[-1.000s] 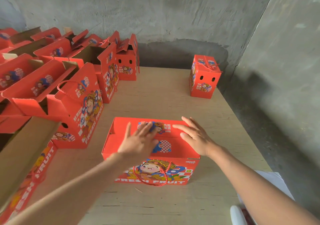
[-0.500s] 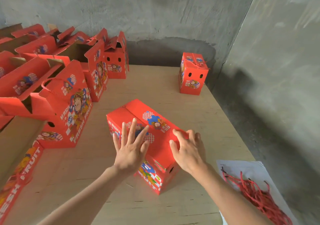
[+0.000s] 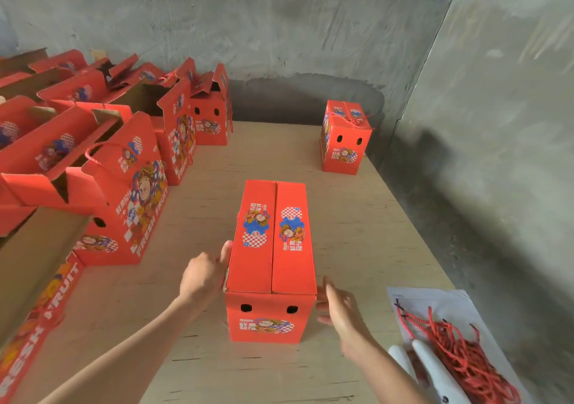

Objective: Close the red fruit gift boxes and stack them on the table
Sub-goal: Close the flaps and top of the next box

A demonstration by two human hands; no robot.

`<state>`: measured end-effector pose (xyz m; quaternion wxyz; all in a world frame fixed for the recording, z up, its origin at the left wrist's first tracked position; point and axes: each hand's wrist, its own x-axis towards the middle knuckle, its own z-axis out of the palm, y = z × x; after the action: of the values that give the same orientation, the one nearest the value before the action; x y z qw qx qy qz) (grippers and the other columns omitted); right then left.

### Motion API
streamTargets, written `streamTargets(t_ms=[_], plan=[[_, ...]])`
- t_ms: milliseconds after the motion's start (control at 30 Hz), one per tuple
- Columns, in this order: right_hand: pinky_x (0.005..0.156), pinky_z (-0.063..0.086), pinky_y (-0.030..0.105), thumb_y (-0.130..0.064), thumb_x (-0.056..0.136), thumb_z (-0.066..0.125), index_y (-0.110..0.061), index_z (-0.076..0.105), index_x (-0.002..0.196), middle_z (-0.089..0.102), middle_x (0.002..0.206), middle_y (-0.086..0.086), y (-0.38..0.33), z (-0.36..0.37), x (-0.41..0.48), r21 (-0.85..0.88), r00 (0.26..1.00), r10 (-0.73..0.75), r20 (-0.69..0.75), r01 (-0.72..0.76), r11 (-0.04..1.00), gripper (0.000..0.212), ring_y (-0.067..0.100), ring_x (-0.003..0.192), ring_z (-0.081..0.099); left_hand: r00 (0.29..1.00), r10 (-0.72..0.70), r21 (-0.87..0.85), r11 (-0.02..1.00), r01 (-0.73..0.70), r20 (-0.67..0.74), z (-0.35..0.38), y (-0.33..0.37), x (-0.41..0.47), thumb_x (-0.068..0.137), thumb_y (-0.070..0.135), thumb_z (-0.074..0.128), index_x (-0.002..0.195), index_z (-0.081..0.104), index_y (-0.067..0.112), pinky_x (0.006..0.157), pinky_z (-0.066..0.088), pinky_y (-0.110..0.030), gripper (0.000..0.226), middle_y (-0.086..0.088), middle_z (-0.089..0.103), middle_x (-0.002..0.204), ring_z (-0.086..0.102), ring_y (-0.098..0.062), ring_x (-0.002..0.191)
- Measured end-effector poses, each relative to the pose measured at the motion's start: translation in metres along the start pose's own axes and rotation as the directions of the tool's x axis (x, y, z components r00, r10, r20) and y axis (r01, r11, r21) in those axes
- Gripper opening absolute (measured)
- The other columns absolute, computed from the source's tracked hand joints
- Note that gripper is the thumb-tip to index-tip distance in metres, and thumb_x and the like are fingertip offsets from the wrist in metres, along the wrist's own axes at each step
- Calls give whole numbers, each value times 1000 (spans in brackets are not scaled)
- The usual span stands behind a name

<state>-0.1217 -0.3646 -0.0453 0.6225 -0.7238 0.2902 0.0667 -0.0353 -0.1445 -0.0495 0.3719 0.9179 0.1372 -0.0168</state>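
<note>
Back wall (image 3: 248,15): rough grey plastered concrete, streaked with trowel marks, darker damp-looking patch low behind the table.
Right wall (image 3: 512,108): same grey concrete, meeting the back wall at a corner seam.
Table (image 3: 357,217): pale plywood top with faint grain, pushed near the corner.
Light: soft, even daylight, weak shadows.
Floor: hidden.

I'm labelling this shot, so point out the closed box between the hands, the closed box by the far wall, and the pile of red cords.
closed box between the hands (image 3: 273,236): head view, top flaps.
closed box by the far wall (image 3: 344,152): head view, end face.
pile of red cords (image 3: 456,351): head view, middle of the tangle.
</note>
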Motion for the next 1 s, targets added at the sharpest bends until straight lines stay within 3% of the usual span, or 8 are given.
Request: streamTargets(t_ms=[167, 267, 367, 567, 667, 733, 800, 1000], plan=[[69, 50, 30, -40, 97, 48, -14, 66, 102, 70, 99, 4, -39, 24, 24, 298, 991, 48, 126, -84, 951, 31, 19, 86, 65, 979, -170, -307, 931, 197, 112, -1, 16, 3, 93, 48, 46, 50, 42, 11, 51, 42, -26, 57, -5, 50, 53, 49, -24, 50], [90, 48, 43, -25, 94, 57, -4, 61, 109, 63, 108, 12, -77, 32, 35, 298, 994, -81, -69, 98, 950, 26, 24, 102, 59, 900, -295, -681, 588, 436, 321, -3, 29, 7, 87, 29, 63, 60, 52, 12, 44, 33, -20, 34, -2, 50, 53, 42, -15, 38], [77, 46, 41, -14, 91, 60, 10, 63, 96, 56, 86, 11, -110, 34, 32, 180, 963, -233, -133, 254, 950, 26, 18, 85, 47, 877, -307, -762, 441, 475, 369, -4, 39, 9, 90, 15, 61, 69, 54, 7, 52, 41, -26, 23, -7, 53, 62, 48, -19, 49], [66, 51, 18, -5, 97, 44, -10, 59, 79, 68, 88, 11, -158, 43, 6, 67, 835, -523, 172, 519, 852, 25, 14, 72, 65, 990, 142, -592, 797, -117, -6, -44, 85, 2, 100, 14, 39, 78, 60, 9, 48, 32, -21, 30, -3, 50, 69, 41, -16, 60], [66, 47, 20, 0, 90, 52, -10, 66, 75, 69, 81, 10, -175, 50, -3, 100, 815, -513, 268, 506, 857, 22, 15, 72, 64, 859, 492, -344, 789, -508, -139, -82, 117, -6, 99, 11, 42, 94, 69, 0, 74, 44, -22, 30, -5, 64, 93, 57, -16, 83], [75, 51, 33, 5, 84, 52, 3, 67, 83, 67, 86, 23, -176, 54, -9, 138, 813, -449, 371, 430, 892, 15, 32, 75, 66, 768, 636, -113, 760, -641, -77, -95, 126, -11, 98, 14, 45, 87, 68, -5, 56, 40, -15, 32, -7, 63, 72, 53, -15, 60], [88, 51, 38, 5, 85, 44, 9, 64, 87, 66, 88, 25, -174, 53, -12, 197, 794, -382, 472, 327, 924, 20, 33, 76, 68, 718, 694, 26, 720, -694, -50, -98, 123, -13, 98, 16, 45, 78, 65, -5, 54, 37, -25, 35, -11, 60, 64, 51, -24, 57], [60, 39, 24, -8, 93, 40, -9, 54, 71, 50, 45, -3, -208, 38, -18, 65, 876, -248, 413, 243, 968, 26, 16, 57, 55, 860, 510, 22, 860, -510, -16, -81, 65, -6, 94, 12, 50, 91, 66, -3, 67, 42, -33, 22, -12, 61, 81, 54, -23, 74]])
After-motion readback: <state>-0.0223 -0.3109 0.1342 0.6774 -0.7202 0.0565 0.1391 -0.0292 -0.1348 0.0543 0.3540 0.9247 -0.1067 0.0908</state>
